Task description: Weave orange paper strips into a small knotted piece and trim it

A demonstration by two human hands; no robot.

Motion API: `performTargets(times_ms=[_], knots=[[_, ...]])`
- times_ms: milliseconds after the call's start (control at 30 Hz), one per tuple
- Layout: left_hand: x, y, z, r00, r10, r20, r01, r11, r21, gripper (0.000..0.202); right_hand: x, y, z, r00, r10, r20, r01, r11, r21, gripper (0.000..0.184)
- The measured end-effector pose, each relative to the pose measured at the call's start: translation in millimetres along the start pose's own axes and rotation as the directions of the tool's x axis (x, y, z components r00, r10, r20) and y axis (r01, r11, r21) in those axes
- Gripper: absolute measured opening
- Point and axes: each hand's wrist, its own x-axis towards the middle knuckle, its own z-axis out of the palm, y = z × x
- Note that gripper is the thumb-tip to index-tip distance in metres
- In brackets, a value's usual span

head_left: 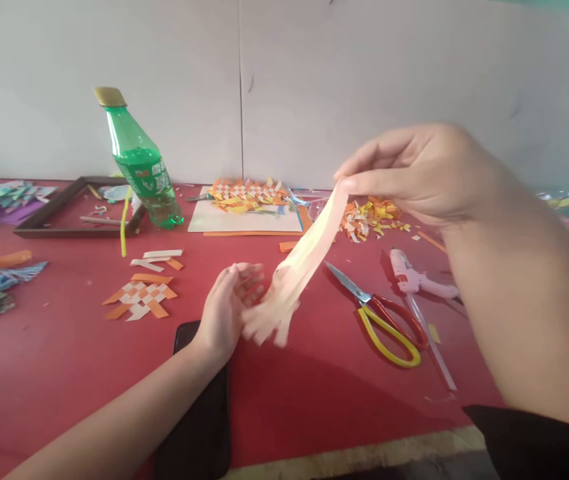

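Note:
Pinched between thumb and fingers of my right hand [409, 173] is the top end of a bundle of pale yellow and cream paper strips [307, 257]. The bundle hangs down to the left, its lower ends fanned out and blurred. My left hand [227, 307] is beside those lower ends, fingers loosely curled and apart; whether it touches the strips I cannot tell. Left of it lies a small woven piece of orange and white paper strips [139, 298], with a few loose strips [157, 259] above. To the right, scissors [377, 310] with one yellow and one red handle lie slightly parted.
A green drink bottle [142, 170] leans by a dark frame [79, 233] at the back left. Woven strips lie on a white board [199, 219]; paper scraps [364, 217] sit right of it. A pink glue gun [414, 277] and a black phone-like slab [204, 427] lie on the red table.

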Motion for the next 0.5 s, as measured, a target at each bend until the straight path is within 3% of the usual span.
performTargets(times_ms=[167,267,367,500], knots=[[0,5,-0.3,0.978,0.184,-0.101,-0.18,0.983,0.044,0.01,6,-24,-9,0.999,0.038,0.014,-0.037,0.999,-0.026,0.023],[0,0,-3.5,0.942,0.333,-0.036,-0.326,0.938,0.119,0.007,4,-33,-10,0.999,-0.022,0.031,0.02,0.999,0.05,0.016],[1,0,-2.1,0.866,0.499,0.038,-0.494,0.839,0.229,0.009,-3,-42,-10,0.998,-0.069,-0.001,0.068,0.983,0.17,0.007],[1,30,21.8,0.788,0.588,0.183,-0.613,0.721,0.323,0.01,-12,-49,-1,0.992,-0.112,0.06,0.101,0.98,0.172,0.009]])
